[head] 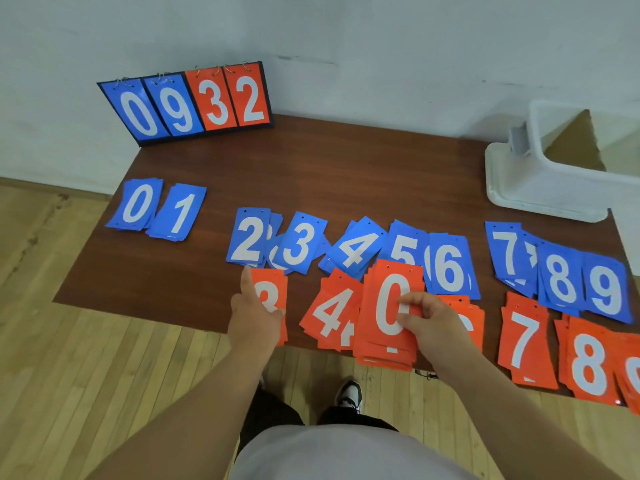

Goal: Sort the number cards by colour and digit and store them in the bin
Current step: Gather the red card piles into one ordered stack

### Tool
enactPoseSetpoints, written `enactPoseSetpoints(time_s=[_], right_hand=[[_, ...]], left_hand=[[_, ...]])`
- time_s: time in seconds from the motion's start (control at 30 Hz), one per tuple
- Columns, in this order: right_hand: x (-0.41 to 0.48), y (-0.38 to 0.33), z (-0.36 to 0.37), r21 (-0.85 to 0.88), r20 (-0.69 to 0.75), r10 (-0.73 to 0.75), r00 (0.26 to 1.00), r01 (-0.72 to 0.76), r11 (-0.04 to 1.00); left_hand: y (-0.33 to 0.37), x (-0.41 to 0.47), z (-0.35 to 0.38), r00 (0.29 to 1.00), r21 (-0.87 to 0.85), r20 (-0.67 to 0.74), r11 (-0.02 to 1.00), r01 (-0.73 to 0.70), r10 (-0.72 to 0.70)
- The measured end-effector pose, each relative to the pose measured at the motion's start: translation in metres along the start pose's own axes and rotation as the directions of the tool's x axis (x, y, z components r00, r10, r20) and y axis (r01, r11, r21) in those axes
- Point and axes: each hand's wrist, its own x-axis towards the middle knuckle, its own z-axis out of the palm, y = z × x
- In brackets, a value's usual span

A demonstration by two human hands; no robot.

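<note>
Blue number cards lie in piles across the brown table [311,174], from the blue 0 pile [136,205] at the left to the blue 9 pile [606,292] at the right. Orange piles sit along the front edge: orange 3 [273,289], orange 4 [330,315], orange 7 [524,344], orange 8 [588,362]. My right hand [429,323] grips a stack of orange cards [389,313] with a 0 on top, held just above the front edge. My left hand [254,313] rests on the orange 3 pile, thumb up, fingers hidden under the hand.
A white plastic bin [554,168] stands at the table's back right corner. A flip scoreboard [194,102] showing 0 9 3 2 leans against the wall at the back left. Wooden floor lies in front, with my shoe [349,393] near the table edge.
</note>
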Motion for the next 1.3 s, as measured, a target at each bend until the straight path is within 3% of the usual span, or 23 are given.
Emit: enactPoseSetpoints(time_s=[0.17,0.3,0.47,0.57,0.63,0.7,0.77,0.83,0.9,1.03,1.13,1.3], right_hand=[[-0.003,-0.004,0.019,0.033,-0.077,-0.001,0.997,0.004,0.999],[-0.005,-0.018,0.044,0.051,-0.107,0.009,0.994,-0.003,0.999],[-0.008,-0.052,0.088,0.152,-0.077,-0.007,0.997,0.018,0.988],[-0.012,-0.081,0.112,0.345,0.011,-0.004,1.000,0.000,0.939],[-0.017,-0.099,0.122,0.561,0.116,-0.023,0.993,-0.046,0.826],[-0.022,-0.108,0.131,0.644,0.169,-0.060,0.984,-0.065,0.762],[-0.025,-0.111,0.140,0.578,0.107,-0.089,0.990,0.011,0.816],[-0.030,-0.112,0.145,0.347,-0.022,-0.100,0.995,0.101,0.932],[-0.035,-0.112,0.145,0.202,-0.107,-0.119,0.987,0.139,0.970],[-0.041,-0.110,0.140,0.124,-0.130,-0.168,0.977,0.184,0.975],[-0.043,-0.107,0.137,0.124,-0.083,-0.162,0.983,0.172,0.977],[-0.043,-0.092,0.110,0.105,-0.132,-0.169,0.977,0.183,0.977]], left_hand=[[-0.012,0.003,-0.014,0.996,-0.011,0.031,0.997,-0.080,0.081],[-0.020,0.006,-0.040,0.998,-0.351,0.054,0.936,-0.009,0.030],[-0.015,0.014,-0.080,0.972,-0.438,0.133,0.891,-0.120,0.196],[-0.002,0.028,-0.103,0.944,-0.478,0.184,0.864,-0.158,0.274],[0.010,0.031,-0.118,0.925,-0.555,0.191,0.813,-0.173,0.328],[0.024,0.031,-0.132,0.898,-0.619,0.207,0.763,-0.186,0.388],[0.035,0.027,-0.142,0.857,-0.671,0.233,0.714,-0.200,0.459],[0.043,0.024,-0.148,0.806,-0.706,0.249,0.671,-0.229,0.537],[0.049,0.022,-0.153,0.754,-0.723,0.260,0.640,-0.261,0.603],[0.056,0.018,-0.156,0.661,-0.715,0.379,0.658,-0.236,0.648],[0.064,0.015,-0.148,0.596,-0.652,0.437,0.693,-0.307,0.674],[0.079,-0.004,-0.133,0.526,-0.609,0.441,0.673,-0.420,0.728]])
